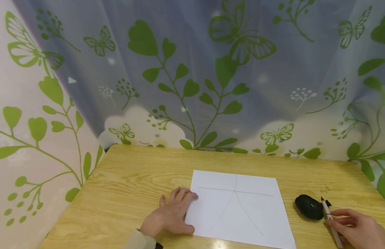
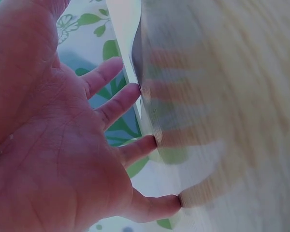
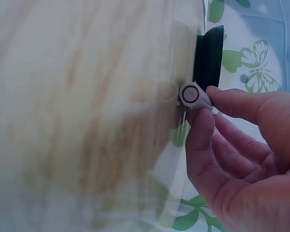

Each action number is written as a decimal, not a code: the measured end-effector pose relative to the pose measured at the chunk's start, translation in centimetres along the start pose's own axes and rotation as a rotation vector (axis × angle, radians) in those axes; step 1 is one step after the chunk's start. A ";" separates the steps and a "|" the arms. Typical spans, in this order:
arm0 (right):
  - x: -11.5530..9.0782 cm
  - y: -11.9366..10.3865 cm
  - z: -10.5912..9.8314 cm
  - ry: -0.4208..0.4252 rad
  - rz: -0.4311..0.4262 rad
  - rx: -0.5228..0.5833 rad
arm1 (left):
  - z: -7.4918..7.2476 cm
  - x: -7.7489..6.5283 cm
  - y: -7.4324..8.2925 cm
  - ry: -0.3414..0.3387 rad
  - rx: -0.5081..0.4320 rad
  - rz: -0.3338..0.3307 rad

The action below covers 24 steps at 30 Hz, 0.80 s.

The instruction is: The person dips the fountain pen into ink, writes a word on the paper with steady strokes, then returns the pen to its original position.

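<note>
A white sheet of paper lies on the table, with several thin dark lines drawn on it that meet near its upper middle. My left hand rests at the sheet's left edge, fingers spread, thumb and index fingertip on the paper; the left wrist view shows its fingertips touching the surface. On the right, my right hand pinches a white pen between thumb and fingers, its dark tip pointing away from me. The pen's round end faces the right wrist camera. Just left of the pen sits a black, mouse-shaped object.
The wood-grain table reaches back to a curtain printed with green leaves and butterflies, which also hangs along both sides. A small black piece shows beside the pen tip.
</note>
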State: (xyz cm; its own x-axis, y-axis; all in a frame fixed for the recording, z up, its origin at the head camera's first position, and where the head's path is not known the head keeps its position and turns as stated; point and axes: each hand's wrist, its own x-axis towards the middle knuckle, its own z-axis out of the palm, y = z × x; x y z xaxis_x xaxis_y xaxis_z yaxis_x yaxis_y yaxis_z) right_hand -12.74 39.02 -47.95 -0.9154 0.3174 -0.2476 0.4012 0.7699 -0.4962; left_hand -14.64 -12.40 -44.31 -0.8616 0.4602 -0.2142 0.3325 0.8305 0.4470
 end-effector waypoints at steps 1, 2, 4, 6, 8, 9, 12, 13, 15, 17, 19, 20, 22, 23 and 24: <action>-0.1 -0.1 -0.1 0.000 -0.007 -0.012 | 0.0 0.0 0.0 0.000 0.000 0.000; -0.2 -0.2 -0.2 0.001 -0.013 -0.023 | 0.0 0.0 0.1 0.000 0.000 0.000; -0.5 -0.6 -0.4 0.005 -0.026 -0.044 | -0.1 0.0 0.1 -0.005 -0.002 0.004; -0.7 -0.9 -0.6 0.009 -0.028 -0.057 | -0.2 0.1 0.1 -0.009 0.003 0.011; -0.7 -1.1 -0.8 0.007 -0.025 -0.067 | -0.2 0.1 0.1 -0.012 0.005 0.014; -0.8 -1.2 -0.9 0.007 -0.024 -0.070 | -0.3 0.1 0.1 -0.015 0.005 0.016; -0.6 -1.2 -1.2 0.002 -0.036 -0.080 | -0.3 0.1 0.1 -0.019 0.003 0.020; -0.5 -1.1 -1.4 0.002 -0.043 -0.087 | -0.3 0.1 0.1 -0.020 0.002 0.021; -0.3 -1.1 -1.6 0.005 -0.054 -0.096 | -0.3 0.1 0.1 -0.019 -0.001 0.027; -0.3 -1.1 -1.7 0.004 -0.057 -0.104 | -0.3 0.1 0.0 -0.015 -0.001 0.035; -0.3 -1.1 -1.8 0.003 -0.043 -0.105 | -0.3 0.1 0.0 -0.014 0.000 0.042; -0.4 -1.1 -1.8 0.008 -0.039 -0.109 | -0.3 0.1 -0.1 -0.012 0.001 0.047; -0.5 -1.1 -1.8 0.021 -0.034 -0.112 | -0.2 0.0 -0.2 -0.010 0.004 0.053; -0.5 -1.1 -1.8 0.039 -0.033 -0.111 | -0.1 0.0 -0.3 -0.012 0.002 0.056; -0.6 -1.2 -1.8 0.060 -0.040 -0.111 | -0.1 -0.1 -0.4 -0.014 0.000 0.058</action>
State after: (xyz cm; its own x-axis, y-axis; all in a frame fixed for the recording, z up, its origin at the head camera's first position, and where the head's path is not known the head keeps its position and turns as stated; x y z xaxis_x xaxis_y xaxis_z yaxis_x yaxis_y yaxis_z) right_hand -12.70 38.87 -45.68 -0.9321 0.3156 -0.1776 0.3616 0.8378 -0.4090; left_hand -14.73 -12.78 -44.39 -0.8353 0.5119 -0.2004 0.3816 0.8024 0.4589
